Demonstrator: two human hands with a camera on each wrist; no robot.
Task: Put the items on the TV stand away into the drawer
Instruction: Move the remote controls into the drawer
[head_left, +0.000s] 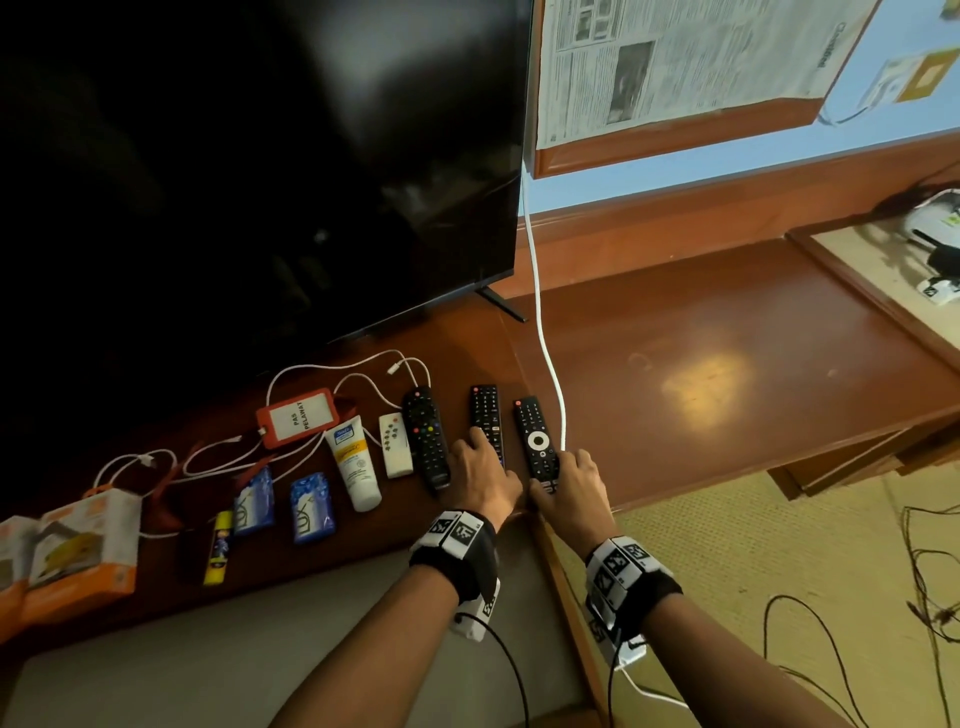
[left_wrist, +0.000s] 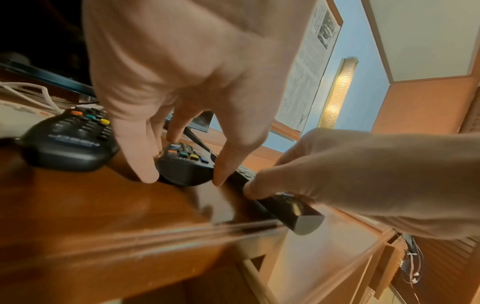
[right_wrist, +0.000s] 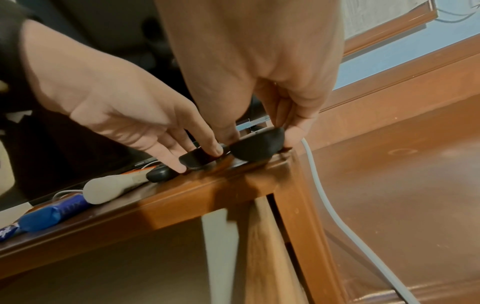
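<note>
Three black remotes lie side by side on the TV stand (head_left: 467, 353). My left hand (head_left: 485, 457) pinches the near end of the middle remote (head_left: 485, 415) by its sides; the left wrist view shows the thumb and a finger on either side of the middle remote (left_wrist: 184, 164). My right hand (head_left: 561, 475) grips the near end of the right remote (head_left: 537, 441), which has a white ring button. In the right wrist view the right hand (right_wrist: 258, 135) holds the rounded end of that remote (right_wrist: 257, 148) at the stand's corner. The left remote (head_left: 426, 436) lies untouched.
Left of the remotes lie a small white remote (head_left: 395, 444), a sunscreen tube (head_left: 353, 462), a red badge holder (head_left: 297, 418), two blue soap packs (head_left: 311, 509), a yellow glue stick (head_left: 219, 545), orange boxes (head_left: 78, 551) and white cables (head_left: 332, 374). The TV (head_left: 260, 156) stands behind. A pale-bottomed drawer (head_left: 208, 649) seems open below.
</note>
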